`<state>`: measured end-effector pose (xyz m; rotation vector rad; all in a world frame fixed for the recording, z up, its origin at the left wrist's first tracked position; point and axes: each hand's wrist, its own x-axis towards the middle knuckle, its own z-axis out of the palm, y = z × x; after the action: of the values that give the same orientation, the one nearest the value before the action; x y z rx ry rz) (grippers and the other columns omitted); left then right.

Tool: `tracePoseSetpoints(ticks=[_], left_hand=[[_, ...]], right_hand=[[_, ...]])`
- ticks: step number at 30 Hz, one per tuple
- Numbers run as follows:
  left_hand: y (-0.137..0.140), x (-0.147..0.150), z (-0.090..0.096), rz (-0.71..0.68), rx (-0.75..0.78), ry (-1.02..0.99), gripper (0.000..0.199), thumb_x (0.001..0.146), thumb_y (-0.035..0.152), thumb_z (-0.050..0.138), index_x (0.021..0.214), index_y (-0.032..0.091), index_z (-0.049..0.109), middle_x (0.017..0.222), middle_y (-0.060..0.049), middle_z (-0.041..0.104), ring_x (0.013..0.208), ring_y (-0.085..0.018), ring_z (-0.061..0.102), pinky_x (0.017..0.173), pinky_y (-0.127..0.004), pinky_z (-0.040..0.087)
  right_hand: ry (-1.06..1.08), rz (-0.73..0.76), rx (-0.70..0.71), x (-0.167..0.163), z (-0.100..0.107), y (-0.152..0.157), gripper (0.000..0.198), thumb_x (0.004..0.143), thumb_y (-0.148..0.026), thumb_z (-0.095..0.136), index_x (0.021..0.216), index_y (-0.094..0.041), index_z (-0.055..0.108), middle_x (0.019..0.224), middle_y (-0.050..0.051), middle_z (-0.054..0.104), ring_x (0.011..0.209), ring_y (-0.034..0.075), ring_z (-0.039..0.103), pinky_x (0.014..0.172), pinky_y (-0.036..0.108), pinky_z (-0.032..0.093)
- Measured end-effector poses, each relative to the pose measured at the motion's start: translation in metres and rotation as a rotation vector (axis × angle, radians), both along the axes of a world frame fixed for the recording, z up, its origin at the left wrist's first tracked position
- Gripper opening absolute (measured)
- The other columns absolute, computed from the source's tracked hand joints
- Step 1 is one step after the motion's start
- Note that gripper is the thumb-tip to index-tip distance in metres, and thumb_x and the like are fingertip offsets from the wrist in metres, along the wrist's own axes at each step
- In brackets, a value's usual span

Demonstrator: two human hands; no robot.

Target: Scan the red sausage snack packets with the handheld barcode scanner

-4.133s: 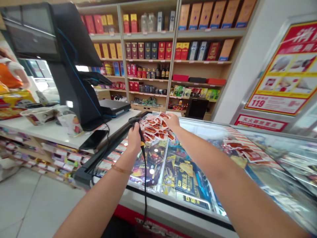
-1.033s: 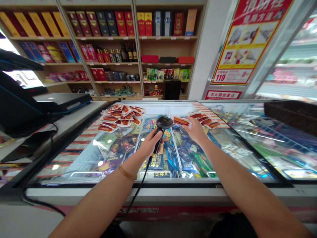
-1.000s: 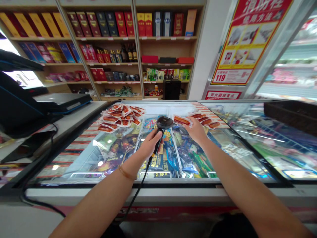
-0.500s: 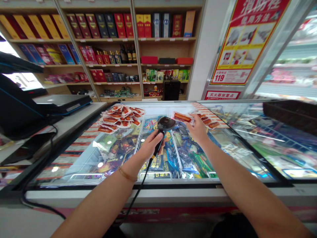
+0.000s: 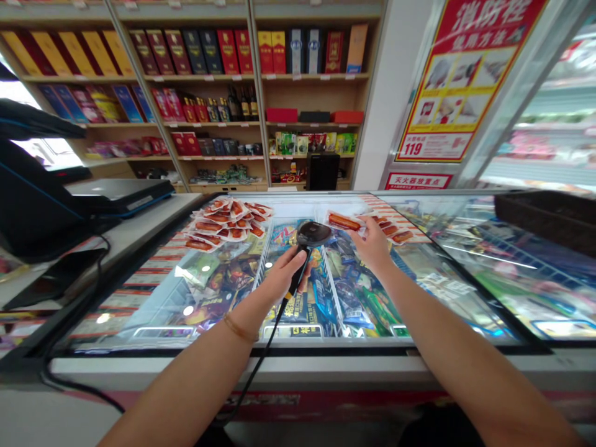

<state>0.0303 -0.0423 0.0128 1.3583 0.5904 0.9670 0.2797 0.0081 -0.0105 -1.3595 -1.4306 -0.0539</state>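
Observation:
My left hand [image 5: 287,274] is wrapped round the handle of a black corded barcode scanner [image 5: 313,233], its head tilted up over the freezer's glass top. Between the fingertips of my right hand [image 5: 372,244] is a packaged sausage [image 5: 344,221] in clear wrap, just right of the scanner head and apart from it. More wrapped sausages [image 5: 395,231] lie on the glass behind and right of that hand. A larger heap of wrapped sausages [image 5: 228,220] rests on the glass to the left.
Under the glass lid [image 5: 153,304] of the chest freezer are bagged goods in wire baskets. The scanner's black cord [image 5: 261,360] hangs over the front edge. A scale [image 5: 123,194] stands on the left counter; a dark tray [image 5: 549,214] sits at right. Shelves of boxes [image 5: 200,49] line the back.
Both hands hold almost the same place, scanner and sausage still in them. The whole view has shifted very slightly.

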Motion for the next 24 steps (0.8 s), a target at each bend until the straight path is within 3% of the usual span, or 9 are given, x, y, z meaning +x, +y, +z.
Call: tracePoseSetpoints(ticks=[7,19,21,24], left_hand=[[-0.005,-0.001,-0.001,-0.089,0.029,0.013,0.043,0.079,0.056,0.061,0.097,0.018,0.053,0.064,0.003,0.055,0.037,-0.006,0.047,0.035,-0.020,0.031],[0.000,0.000,-0.005,-0.092,0.040,0.034,0.048,0.079,0.059,0.060,0.101,0.018,0.051,0.065,0.004,0.056,0.036,-0.007,0.048,0.035,-0.021,0.033],[0.000,0.003,-0.004,-0.031,0.019,0.030,0.048,0.077,0.060,0.061,0.097,0.019,0.050,0.063,0.004,0.056,0.035,-0.008,0.048,0.034,-0.021,0.033],[0.000,0.004,0.007,0.194,-0.082,0.005,0.045,0.076,0.061,0.061,0.088,0.020,0.047,0.060,0.006,0.055,0.034,-0.008,0.046,0.033,-0.021,0.033]], right_hand=[[0.000,0.002,0.014,0.000,0.002,-0.002,0.037,0.080,-0.036,0.059,0.113,-0.019,0.058,0.114,0.011,0.064,0.102,0.026,0.059,0.091,0.041,0.046],[0.008,-0.002,-0.005,0.001,0.000,0.000,0.042,0.078,-0.038,0.060,0.114,-0.017,0.058,0.114,0.013,0.065,0.102,0.027,0.060,0.091,0.043,0.046],[0.026,-0.015,-0.027,0.000,-0.005,0.002,0.044,0.077,-0.038,0.060,0.115,-0.016,0.059,0.112,0.014,0.066,0.102,0.028,0.060,0.091,0.044,0.046],[0.046,-0.035,-0.086,-0.007,-0.011,0.010,0.045,0.075,-0.037,0.061,0.114,-0.015,0.062,0.111,0.014,0.068,0.104,0.029,0.061,0.093,0.046,0.045]])
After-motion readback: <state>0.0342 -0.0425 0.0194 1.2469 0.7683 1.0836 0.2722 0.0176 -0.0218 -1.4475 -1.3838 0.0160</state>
